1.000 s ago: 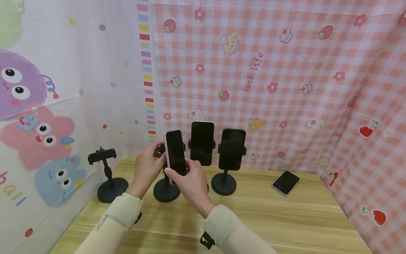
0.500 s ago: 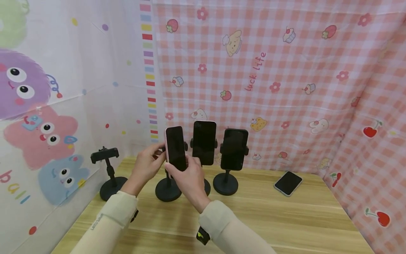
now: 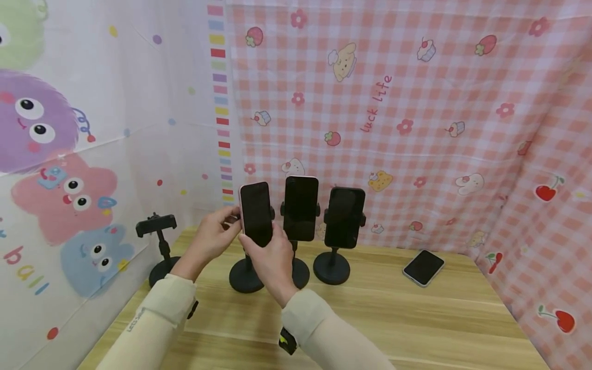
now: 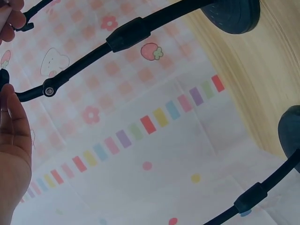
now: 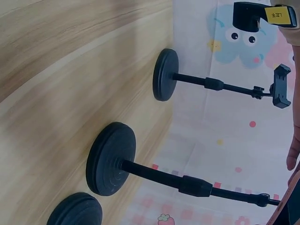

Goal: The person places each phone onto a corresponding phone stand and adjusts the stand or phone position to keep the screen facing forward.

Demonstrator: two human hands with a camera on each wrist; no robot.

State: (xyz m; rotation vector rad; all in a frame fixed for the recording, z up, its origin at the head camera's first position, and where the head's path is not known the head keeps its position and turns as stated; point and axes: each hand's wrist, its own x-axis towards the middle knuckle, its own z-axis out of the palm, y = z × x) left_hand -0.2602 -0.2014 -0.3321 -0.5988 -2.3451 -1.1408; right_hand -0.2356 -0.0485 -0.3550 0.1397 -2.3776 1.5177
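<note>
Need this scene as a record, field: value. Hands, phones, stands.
right_hand: right hand grips the lower part of the pink-edged phone
left_hand: left hand at that phone's left edge; exact contact partly hidden
stand_behind_held_phone: second stand from left; whether it clamps the phone: can't tell
stand_leftmost: leftmost stand, holder without phone
phones_mounted: middle phone, right-hand phone, both upright
phone_loose: loose phone, flat on table, far right
screens: all dark
</note>
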